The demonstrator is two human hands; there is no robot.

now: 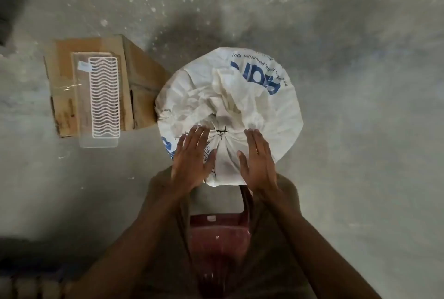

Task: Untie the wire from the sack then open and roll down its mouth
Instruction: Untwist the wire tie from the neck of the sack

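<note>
A white sack (230, 106) with blue print is seen standing on the concrete floor (360, 130), roughly at mid-floor, directly ahead of the person; its mouth is gathered and bound by a dark wire (219, 131), which is still tied. The left hand (192, 158) is laid flat on the sack, fingers extended, just left of the wire; the right hand (258, 158) is laid flat likewise, just right of it; nothing is gripped by either. A cardboard box (141, 77) is noted touching the sack's left side; a white wire rack (103, 97) lies on the box. A red plastic stool (218, 238) is seen between the forearms.
</note>
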